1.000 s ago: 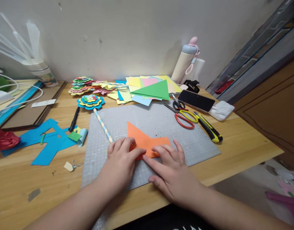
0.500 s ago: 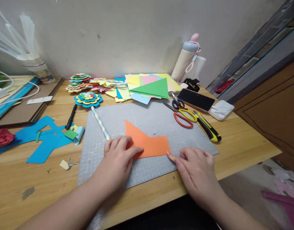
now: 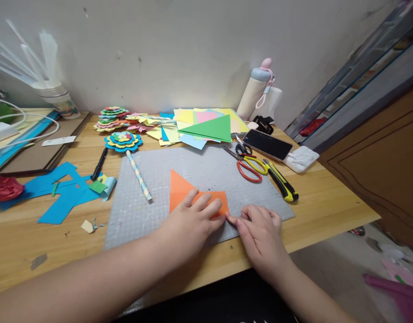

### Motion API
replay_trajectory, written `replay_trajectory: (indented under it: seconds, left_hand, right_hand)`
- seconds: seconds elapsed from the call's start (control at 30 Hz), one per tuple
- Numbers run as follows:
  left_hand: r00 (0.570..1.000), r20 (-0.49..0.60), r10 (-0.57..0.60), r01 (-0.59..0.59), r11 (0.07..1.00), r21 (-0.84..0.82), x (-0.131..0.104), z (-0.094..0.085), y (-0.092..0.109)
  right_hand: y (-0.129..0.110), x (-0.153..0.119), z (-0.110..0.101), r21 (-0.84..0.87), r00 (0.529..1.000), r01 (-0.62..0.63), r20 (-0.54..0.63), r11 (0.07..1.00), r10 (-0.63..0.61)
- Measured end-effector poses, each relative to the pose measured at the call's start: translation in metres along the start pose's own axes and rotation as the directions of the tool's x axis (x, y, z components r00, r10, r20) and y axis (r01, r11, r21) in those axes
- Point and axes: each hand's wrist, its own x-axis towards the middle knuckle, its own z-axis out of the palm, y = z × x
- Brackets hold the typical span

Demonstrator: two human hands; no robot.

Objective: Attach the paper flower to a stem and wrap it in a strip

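Note:
A folded sheet of orange paper (image 3: 181, 190) lies on the grey cutting mat (image 3: 152, 163), with a pointed part standing out at its upper left. My left hand (image 3: 196, 217) rests flat across the paper, fingers spread and pressing on it; its lower edge is mostly hidden there. At the paper's lower right corner is my right hand (image 3: 260, 231), its thumb and index finger closed together on the corner and the other fingers curled in. A paper flower (image 3: 123, 141) with a striped stick (image 3: 139, 175) lies left of the paper.
Scissors (image 3: 249, 171) and a yellow utility knife (image 3: 280, 180) lie right. Behind are a phone (image 3: 267, 144), a bottle (image 3: 251, 96) and coloured paper sheets (image 3: 209, 128). Blue scraps (image 3: 63, 204) and a black pen (image 3: 99, 164) lie left. The table edge (image 3: 327, 237) is near my right arm.
My left hand has slid right along the orange paper, from its left side to its middle and right. My right hand stays at the lower right corner. The view has shifted slightly.

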Motion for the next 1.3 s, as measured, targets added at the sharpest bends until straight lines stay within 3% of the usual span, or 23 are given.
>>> replay_trajectory:
  seconds: [0.37, 0.77, 1.3]
  left_hand:
    - [0.999, 0.044, 0.008, -0.009, 1.000, 0.021, -0.005, -0.011, -0.013]
    - [0.990, 0.100, -0.097, 0.090, 0.994, 0.065, -0.052, -0.021, -0.023]
    - [0.976, 0.015, -0.218, 0.216, 0.973, 0.083, -0.105, -0.025, -0.036]
  right_hand:
    - [0.000, -0.001, -0.002, 0.034, 1.000, -0.007, 0.014, 0.999, 0.007]
    - [0.003, -0.003, 0.000, 0.037, 1.000, 0.013, -0.004, 0.999, -0.013]
    - [0.004, -0.001, -0.002, 0.043, 0.999, 0.042, 0.021, 0.998, -0.043]
